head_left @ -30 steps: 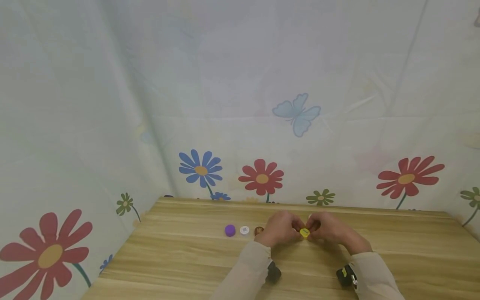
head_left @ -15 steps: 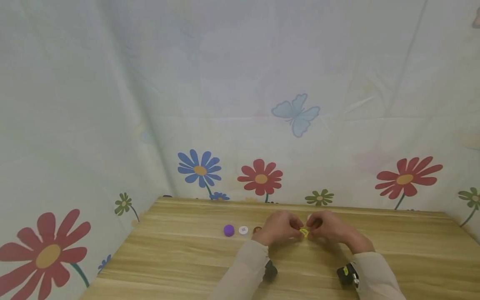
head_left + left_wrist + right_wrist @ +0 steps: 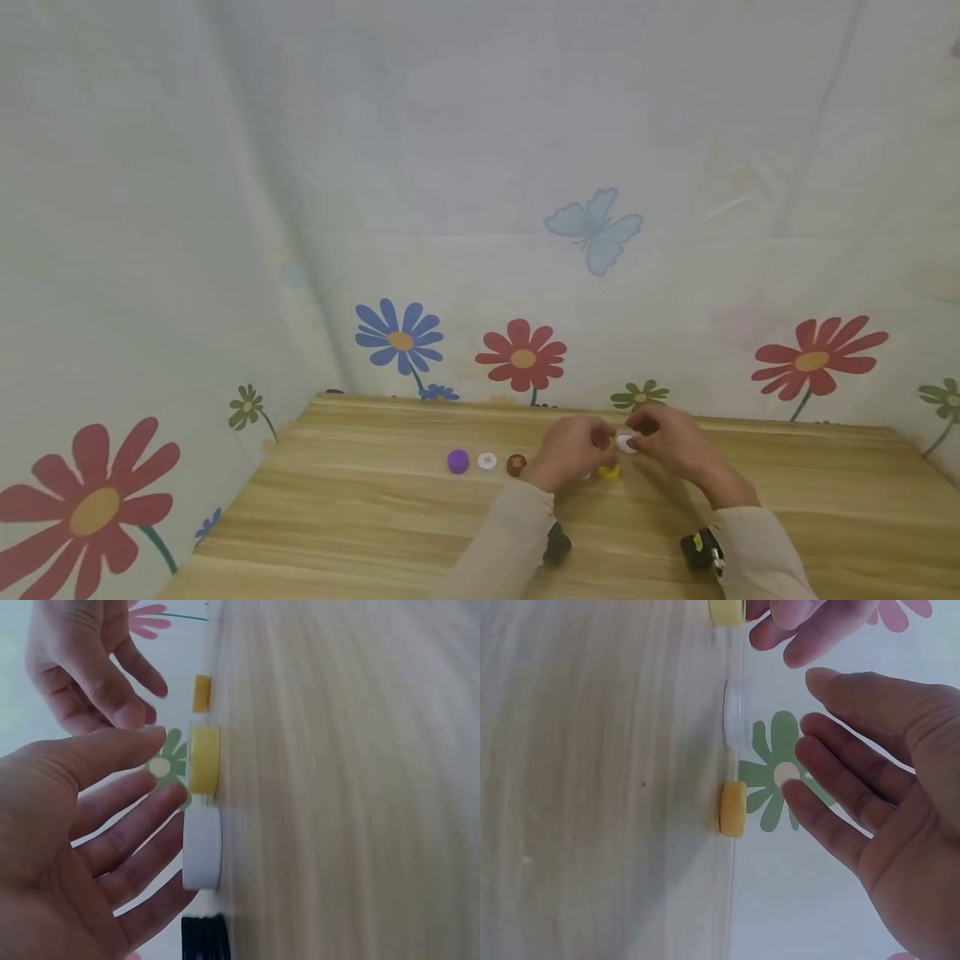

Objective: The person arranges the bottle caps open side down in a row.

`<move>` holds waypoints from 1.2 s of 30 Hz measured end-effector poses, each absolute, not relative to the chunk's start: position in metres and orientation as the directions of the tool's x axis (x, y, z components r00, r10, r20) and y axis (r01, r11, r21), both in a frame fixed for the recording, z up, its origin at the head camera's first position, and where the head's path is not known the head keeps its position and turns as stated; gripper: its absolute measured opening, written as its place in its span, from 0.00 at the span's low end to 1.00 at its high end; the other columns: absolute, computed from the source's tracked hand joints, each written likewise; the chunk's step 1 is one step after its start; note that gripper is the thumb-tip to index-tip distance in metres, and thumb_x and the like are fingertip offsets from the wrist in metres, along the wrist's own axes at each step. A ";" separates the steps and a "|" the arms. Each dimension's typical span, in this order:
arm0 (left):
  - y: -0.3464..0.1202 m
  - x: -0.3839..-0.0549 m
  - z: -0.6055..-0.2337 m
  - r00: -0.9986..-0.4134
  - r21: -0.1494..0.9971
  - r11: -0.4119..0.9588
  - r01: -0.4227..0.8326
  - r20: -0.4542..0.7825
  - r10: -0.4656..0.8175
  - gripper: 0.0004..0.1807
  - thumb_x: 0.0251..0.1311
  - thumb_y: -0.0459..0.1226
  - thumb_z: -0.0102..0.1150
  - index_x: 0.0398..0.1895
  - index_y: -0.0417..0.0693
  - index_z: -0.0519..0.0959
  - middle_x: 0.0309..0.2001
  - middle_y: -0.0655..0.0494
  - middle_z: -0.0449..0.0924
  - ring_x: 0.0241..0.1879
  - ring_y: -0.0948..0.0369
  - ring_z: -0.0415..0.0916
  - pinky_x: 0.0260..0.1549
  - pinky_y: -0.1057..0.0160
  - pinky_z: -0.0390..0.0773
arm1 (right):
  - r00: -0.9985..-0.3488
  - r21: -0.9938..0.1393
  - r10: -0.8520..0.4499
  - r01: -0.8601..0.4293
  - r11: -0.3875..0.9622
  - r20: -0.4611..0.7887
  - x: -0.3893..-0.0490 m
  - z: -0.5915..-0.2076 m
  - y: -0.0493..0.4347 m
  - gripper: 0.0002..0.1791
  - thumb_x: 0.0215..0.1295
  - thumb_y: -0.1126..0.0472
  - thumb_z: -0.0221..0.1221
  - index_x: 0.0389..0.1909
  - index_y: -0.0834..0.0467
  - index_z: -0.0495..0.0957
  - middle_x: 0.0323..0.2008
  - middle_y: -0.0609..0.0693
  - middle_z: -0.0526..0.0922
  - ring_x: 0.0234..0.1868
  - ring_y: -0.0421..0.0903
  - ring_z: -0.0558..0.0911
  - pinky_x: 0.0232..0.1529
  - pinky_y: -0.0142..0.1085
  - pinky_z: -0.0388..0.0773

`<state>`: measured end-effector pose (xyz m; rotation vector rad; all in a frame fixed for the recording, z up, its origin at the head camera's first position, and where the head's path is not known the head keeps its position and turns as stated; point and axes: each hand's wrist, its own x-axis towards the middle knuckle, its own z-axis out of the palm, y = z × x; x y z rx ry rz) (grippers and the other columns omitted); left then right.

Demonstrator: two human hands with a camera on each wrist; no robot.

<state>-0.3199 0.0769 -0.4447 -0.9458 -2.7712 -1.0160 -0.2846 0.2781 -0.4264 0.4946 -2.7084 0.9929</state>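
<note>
Several small round caps form a row on the wooden table. From the left in the head view come a purple cap [image 3: 457, 461], a white cap [image 3: 487, 461] and a brown cap [image 3: 516, 465]. My left hand [image 3: 567, 450], fingers loosely spread, is above a second white cap [image 3: 202, 847] and beside a yellow cap [image 3: 204, 759]; it grips neither. Just behind the yellow cap lies a whitish clear-rimmed cap [image 3: 626, 442]. Close over it is my right hand [image 3: 678, 446], its relaxed fingers apart from it in the right wrist view. An orange-yellow cap [image 3: 733, 808] lies farther along.
The wooden table [image 3: 360, 517] reaches back to a pale hanging cloth [image 3: 450, 167] printed with flowers and a butterfly. A dark ribbed cap [image 3: 205, 937] shows at the bottom of the left wrist view. Dark wrist devices [image 3: 699, 550] sit under both wrists.
Both hands were pinching the yellow cap and turning it between them. Now it lies on the table, let go, and the right hand has moved back toward the whitish cap.
</note>
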 end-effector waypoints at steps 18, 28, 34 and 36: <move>0.103 -0.319 -0.448 -0.897 0.580 0.686 0.440 0.242 0.370 0.20 0.57 0.43 0.80 0.53 0.51 0.89 0.45 0.61 0.89 0.43 0.66 0.82 0.42 0.67 0.78 | -0.903 -0.501 -0.250 -0.405 0.765 0.349 -0.283 -0.435 0.288 0.20 0.59 0.71 0.74 0.50 0.73 0.82 0.50 0.70 0.85 0.54 0.71 0.83 0.55 0.65 0.78; 0.102 -0.322 -0.453 -0.919 0.671 0.635 0.383 0.204 0.338 0.20 0.58 0.40 0.80 0.54 0.49 0.89 0.43 0.60 0.88 0.42 0.66 0.81 0.44 0.64 0.79 | -0.896 -0.506 -0.284 -0.429 0.748 0.340 -0.288 -0.440 0.287 0.21 0.59 0.71 0.74 0.51 0.76 0.81 0.50 0.72 0.84 0.55 0.72 0.82 0.56 0.65 0.78; 0.104 -0.326 -0.455 -0.920 0.665 0.643 0.381 0.205 0.333 0.17 0.58 0.40 0.80 0.51 0.50 0.90 0.41 0.63 0.88 0.42 0.67 0.81 0.44 0.65 0.78 | -0.904 -0.508 -0.283 -0.417 0.754 0.322 -0.290 -0.441 0.290 0.20 0.60 0.72 0.73 0.50 0.77 0.81 0.50 0.71 0.85 0.55 0.72 0.82 0.56 0.65 0.78; 0.106 -0.326 -0.456 -0.921 0.665 0.643 0.380 0.204 0.333 0.16 0.58 0.39 0.80 0.49 0.50 0.90 0.41 0.63 0.88 0.42 0.67 0.82 0.44 0.64 0.78 | -0.907 -0.509 -0.285 -0.411 0.756 0.310 -0.291 -0.442 0.291 0.19 0.60 0.72 0.72 0.50 0.77 0.81 0.50 0.71 0.85 0.55 0.72 0.82 0.56 0.65 0.78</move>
